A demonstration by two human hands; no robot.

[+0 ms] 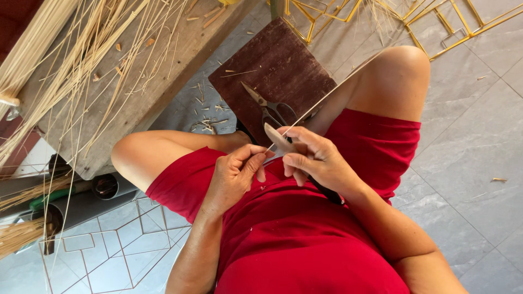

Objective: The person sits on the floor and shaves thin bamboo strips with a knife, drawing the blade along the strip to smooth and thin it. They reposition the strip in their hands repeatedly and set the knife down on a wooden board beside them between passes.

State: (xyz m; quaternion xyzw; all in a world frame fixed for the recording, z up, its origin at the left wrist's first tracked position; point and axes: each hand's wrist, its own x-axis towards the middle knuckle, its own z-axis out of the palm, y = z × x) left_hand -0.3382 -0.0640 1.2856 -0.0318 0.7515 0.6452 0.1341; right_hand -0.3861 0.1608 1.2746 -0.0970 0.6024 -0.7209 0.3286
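1. Seated, in red shorts and red top, knees apart, seen from above over a grey tiled floor (pixel 468 136).
2. Left hand (pixel 234 174) closed in a pinch, thumb and forefinger tips pressed on the near end of a thin pale reed strip (pixel 327 93), just above the lap.
3. Right hand (pixel 316 160) wrapped shut around a small knife (pixel 278 139), handle hidden in the palm, pale blade sticking out toward the left hand.
4. Blade laid against the reed strip right where the two hands meet; edge contact too small to make out.
5. Reed strip running from the hands up and to the right, passing over the right thigh toward the top of the view.
6. Dark brown wooden stool (pixel 275 68) on the floor between the knees, just beyond the hands.
7. Scissors (pixel 267 106) lying flat on the stool, blades closed, handles nearest the hands.
8. Short reed scraps (pixel 210 117) scattered on the floor beside the stool.
9. Weathered wooden bench (pixel 147 76) at upper left, loaded with long pale reed stalks (pixel 71 60) lying slantwise.
10. Yellow wire frames (pixel 436 22) along the top edge; thin copper-coloured wire frame (pixel 109 256) on the floor at lower left.
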